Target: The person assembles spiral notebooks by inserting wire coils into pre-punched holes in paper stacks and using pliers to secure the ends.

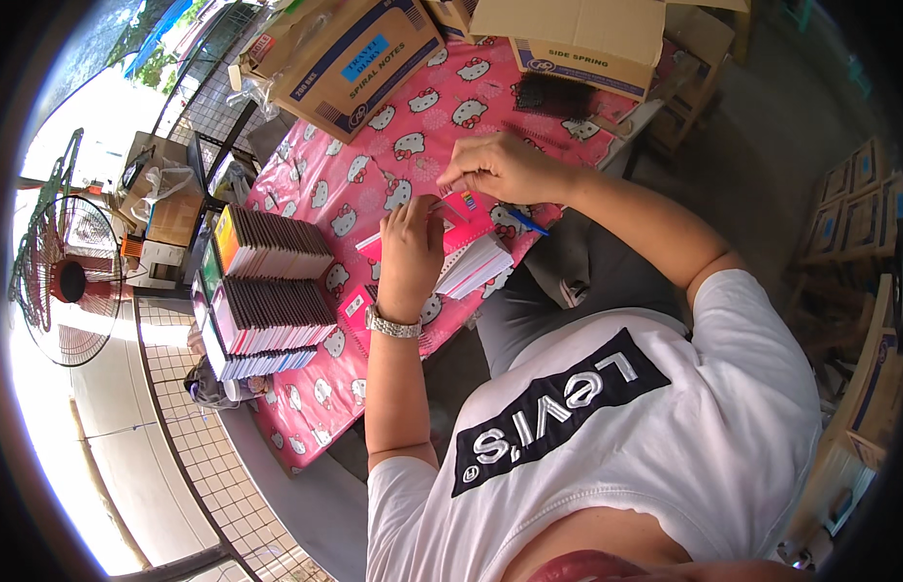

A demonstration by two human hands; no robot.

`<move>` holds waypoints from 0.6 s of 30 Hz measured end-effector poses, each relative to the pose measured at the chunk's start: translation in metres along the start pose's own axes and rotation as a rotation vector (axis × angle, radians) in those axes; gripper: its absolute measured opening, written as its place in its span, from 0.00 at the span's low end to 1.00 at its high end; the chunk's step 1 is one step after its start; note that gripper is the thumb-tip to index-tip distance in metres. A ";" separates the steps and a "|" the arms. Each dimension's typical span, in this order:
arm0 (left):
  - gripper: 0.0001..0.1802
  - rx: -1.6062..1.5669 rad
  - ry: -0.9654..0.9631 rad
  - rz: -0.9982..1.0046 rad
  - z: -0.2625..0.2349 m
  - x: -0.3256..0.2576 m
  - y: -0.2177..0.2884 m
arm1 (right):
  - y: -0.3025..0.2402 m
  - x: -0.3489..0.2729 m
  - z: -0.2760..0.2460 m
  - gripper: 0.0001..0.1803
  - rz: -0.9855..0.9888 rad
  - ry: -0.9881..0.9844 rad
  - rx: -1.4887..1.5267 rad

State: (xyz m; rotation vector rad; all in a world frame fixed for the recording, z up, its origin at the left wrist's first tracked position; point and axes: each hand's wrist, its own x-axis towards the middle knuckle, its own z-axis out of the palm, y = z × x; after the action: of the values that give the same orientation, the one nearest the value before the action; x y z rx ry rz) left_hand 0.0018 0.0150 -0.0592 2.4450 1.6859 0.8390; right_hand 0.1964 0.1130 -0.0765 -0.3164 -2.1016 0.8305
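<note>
My left hand (410, 242), with a metal watch on its wrist, is closed on the edge of a pink-covered notebook (463, 215). A row of punched holes runs along the notebook's edge. At its far side my right hand (505, 170) is closed in a pinch; whatever lies between those fingertips is too small to tell. Right under the notebook lies a stack of white-paged notebooks (476, 267). Beside that stack, near the table edge, is a blue pen-like tool (527, 222). Another pink cover (356, 307) lies partly hidden behind my left wrist.
Spiral-bound notebooks (272, 291) stand in tall stacks at the left of the pink cartoon-print tablecloth (413, 144). Cardboard boxes (350, 73) stand along the far side, near a bundle of dark spiral coils (553, 95). A fan (71, 281) is at far left.
</note>
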 end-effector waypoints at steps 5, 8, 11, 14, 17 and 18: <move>0.10 -0.041 0.023 -0.029 -0.002 -0.002 0.001 | -0.008 0.003 0.003 0.12 -0.011 -0.033 -0.001; 0.12 -0.047 0.025 -0.032 -0.001 -0.001 0.003 | -0.002 -0.001 0.000 0.10 -0.032 -0.047 0.047; 0.13 0.028 0.005 -0.030 0.001 -0.002 0.006 | -0.010 -0.002 -0.007 0.12 0.220 -0.180 0.067; 0.13 0.056 0.067 -0.009 0.006 -0.003 0.010 | -0.011 -0.005 -0.001 0.13 0.003 -0.134 -0.122; 0.14 0.068 0.092 -0.001 0.003 -0.007 0.014 | -0.026 -0.002 -0.002 0.12 0.073 -0.214 -0.269; 0.14 0.072 0.083 0.000 0.002 -0.008 0.015 | -0.023 -0.002 -0.002 0.08 0.068 -0.231 -0.178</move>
State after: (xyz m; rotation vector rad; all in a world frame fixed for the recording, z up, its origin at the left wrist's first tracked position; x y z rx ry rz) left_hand 0.0138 0.0021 -0.0588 2.4886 1.7740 0.9070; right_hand 0.2008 0.0953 -0.0615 -0.4042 -2.3994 0.7501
